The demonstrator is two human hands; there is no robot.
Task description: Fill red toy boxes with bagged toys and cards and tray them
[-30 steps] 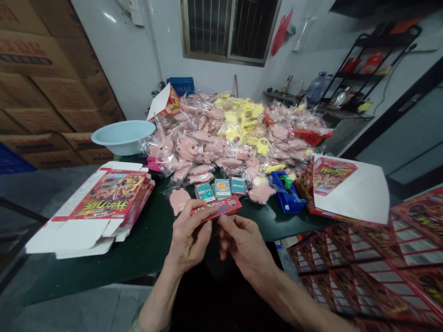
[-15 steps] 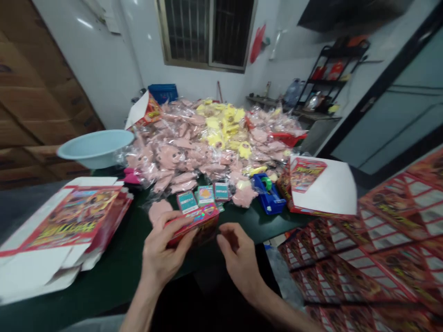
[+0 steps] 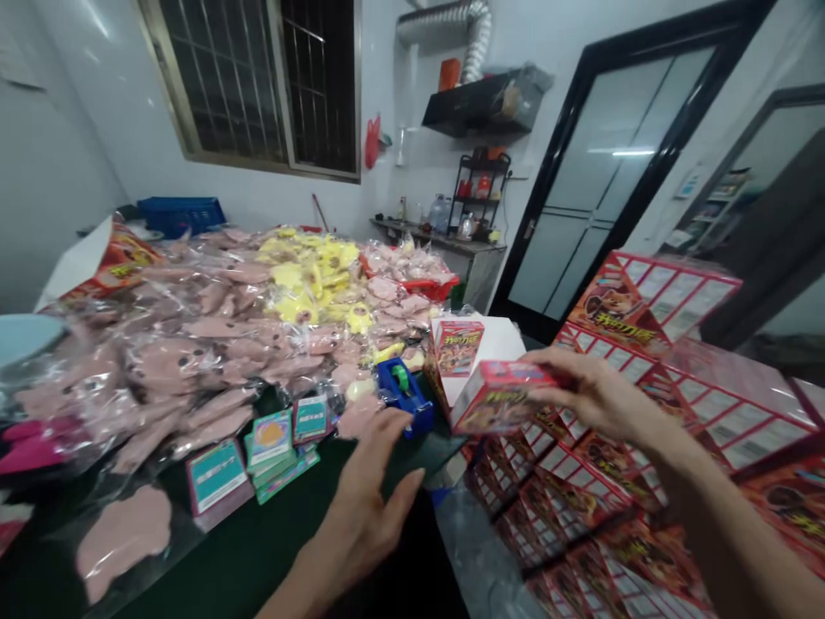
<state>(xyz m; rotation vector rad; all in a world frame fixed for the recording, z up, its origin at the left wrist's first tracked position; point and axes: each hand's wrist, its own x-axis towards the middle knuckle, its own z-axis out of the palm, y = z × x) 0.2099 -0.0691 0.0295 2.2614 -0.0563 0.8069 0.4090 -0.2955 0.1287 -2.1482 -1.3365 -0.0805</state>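
My right hand (image 3: 583, 391) grips a small red printed box (image 3: 496, 397) by its right end. The box is held in front of an open white-lined display carton (image 3: 499, 340), in which another small red box (image 3: 459, 348) shows. My left hand (image 3: 370, 490) is over the dark green table with fingers apart and nothing in it. Beyond that hand lies a blue tape dispenser (image 3: 407, 400) with green tape. Stacks of teal cards (image 3: 219, 477) and a fanned set of cards (image 3: 271, 437) are on the table to its left.
Bagged pink figures (image 3: 174, 361) and yellow figures (image 3: 309, 266) are heaped across the table. Wrapped red box packs (image 3: 619, 378) are stacked high on the right. At the left edge is a light blue basin (image 3: 29, 335). A glass-panelled door (image 3: 593, 180) stands behind.
The view has swung to the right. The small red box has passed from my left hand to my right hand and moved right, to the display carton. My left hand has opened.
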